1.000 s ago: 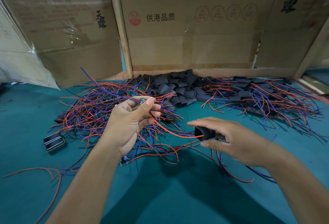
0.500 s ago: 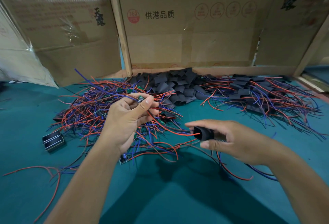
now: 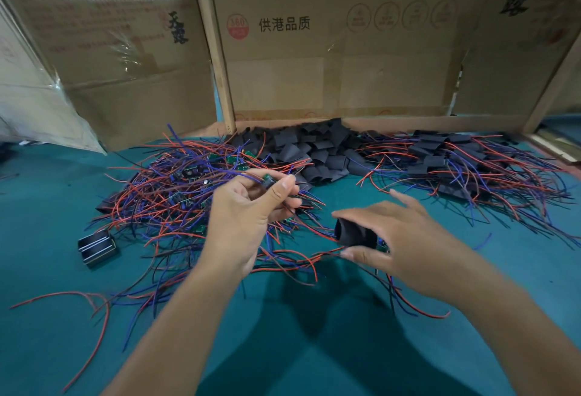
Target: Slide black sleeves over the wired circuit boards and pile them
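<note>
Dim, even light from overhead; the arms cast soft dark shadows on the counter (image 3: 47, 207) at lower centre. Wide-angle bending curves the frame edges. Slight motion blur softens the right hand (image 3: 405, 247).

Two bare arms come in from the bottom. The left hand (image 3: 248, 216) and the right hand (image 3: 402, 247) wear no gloves, rings or watch. No sleeves show on the arms. The nails are short and plain.
</note>
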